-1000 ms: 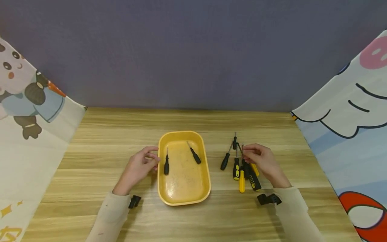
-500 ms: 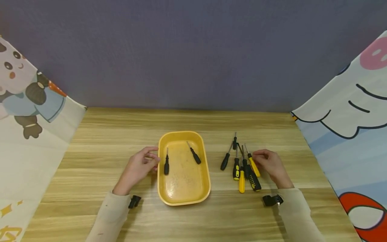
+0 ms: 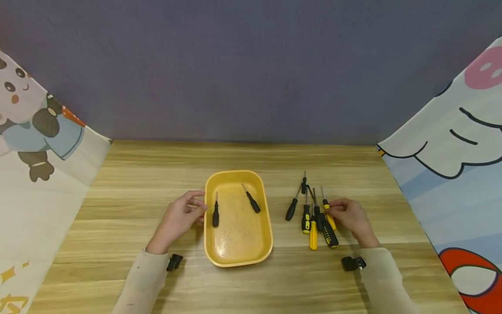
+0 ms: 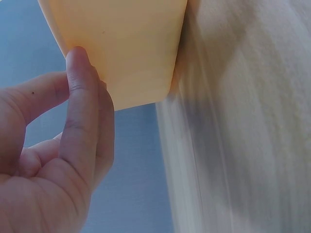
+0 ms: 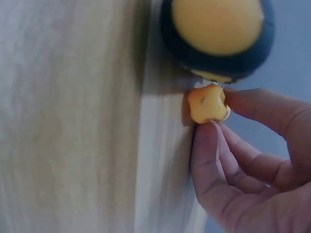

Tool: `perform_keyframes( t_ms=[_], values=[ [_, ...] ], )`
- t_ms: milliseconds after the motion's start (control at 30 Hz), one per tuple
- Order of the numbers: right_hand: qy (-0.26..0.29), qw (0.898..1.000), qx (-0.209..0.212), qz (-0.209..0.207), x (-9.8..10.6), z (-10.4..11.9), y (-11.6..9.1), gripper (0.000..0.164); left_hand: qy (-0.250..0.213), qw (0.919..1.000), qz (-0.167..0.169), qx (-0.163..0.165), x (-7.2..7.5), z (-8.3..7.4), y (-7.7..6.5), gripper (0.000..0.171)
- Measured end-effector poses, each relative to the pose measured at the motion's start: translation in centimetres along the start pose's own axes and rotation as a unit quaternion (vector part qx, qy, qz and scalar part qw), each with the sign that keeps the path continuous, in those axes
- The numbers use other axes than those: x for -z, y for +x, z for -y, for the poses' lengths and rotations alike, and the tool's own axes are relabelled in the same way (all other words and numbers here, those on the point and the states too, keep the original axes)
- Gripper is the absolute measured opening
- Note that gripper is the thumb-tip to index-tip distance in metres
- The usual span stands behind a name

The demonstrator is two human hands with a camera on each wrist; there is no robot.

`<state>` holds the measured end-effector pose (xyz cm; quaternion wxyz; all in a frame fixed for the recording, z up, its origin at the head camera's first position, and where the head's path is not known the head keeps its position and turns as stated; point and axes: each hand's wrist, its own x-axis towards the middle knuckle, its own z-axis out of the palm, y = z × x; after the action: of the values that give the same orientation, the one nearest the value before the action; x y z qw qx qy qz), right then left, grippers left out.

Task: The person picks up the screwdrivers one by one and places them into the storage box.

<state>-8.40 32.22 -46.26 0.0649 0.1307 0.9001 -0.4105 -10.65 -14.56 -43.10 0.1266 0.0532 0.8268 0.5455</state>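
Note:
A yellow plastic tray point(image 3: 238, 262) stands on the table with two small black screwdrivers inside, one along its left side point(image 3: 216, 214) and one at the upper right point(image 3: 252, 203). My left hand point(image 3: 185, 216) pinches the tray's left rim; in the left wrist view the fingertips point(image 4: 79, 60) lie against its outer wall. To the right, my right hand point(image 3: 350, 217) holds a yellow-handled screwdriver point(image 3: 328, 213) between thumb and fingers. Its handle end point(image 5: 209, 103) shows in the right wrist view, close below the thick black-and-yellow handle point(image 5: 218, 24) of another screwdriver.
Several screwdrivers lie bunched left of my right hand, among them a yellow one point(image 3: 313, 235), a thick black-and-yellow one point(image 3: 329, 233) and a black one point(image 3: 291, 209). A grey panel point(image 3: 243, 74) stands behind the wooden table point(image 3: 157, 165), with printed panels at both sides.
My right hand has drawn back rightward from the bunch, then come onto the yellow-handled screwdriver, which has turned more upright in the head view. The left hand and tray stay put.

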Motion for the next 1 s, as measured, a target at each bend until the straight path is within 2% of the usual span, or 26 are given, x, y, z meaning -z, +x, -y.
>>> perform_keyframes(
  t_ms=[100,333,567,700,867,1000],
  values=[
    [-0.02,1.0,0.0,-0.002,0.0,0.1,0.0,0.034,0.001,1.0,-0.001,-0.002,0.0,0.0,0.0,0.039],
    [-0.012,1.0,-0.004,0.001,0.0,-0.2,0.1,0.03,-0.001,1.0,-0.001,-0.003,0.0,0.2,-0.1,0.04],
    [0.043,0.999,-0.019,0.006,0.3,-0.2,0.2,0.03,0.003,1.0,-0.002,-0.004,0.0,0.3,-0.1,0.039],
    [0.065,0.998,-0.002,0.014,0.5,0.2,0.3,0.031,0.002,1.0,-0.003,-0.006,0.0,0.3,-0.1,0.039],
    [0.089,0.995,0.014,0.03,0.4,1.8,0.4,0.033,0.003,1.0,-0.003,-0.006,0.0,0.3,0.0,0.039],
    [0.135,0.989,0.022,0.057,0.0,3.6,0.4,0.036,0.007,1.0,-0.003,-0.005,0.0,0.2,0.0,0.039]
  ],
)
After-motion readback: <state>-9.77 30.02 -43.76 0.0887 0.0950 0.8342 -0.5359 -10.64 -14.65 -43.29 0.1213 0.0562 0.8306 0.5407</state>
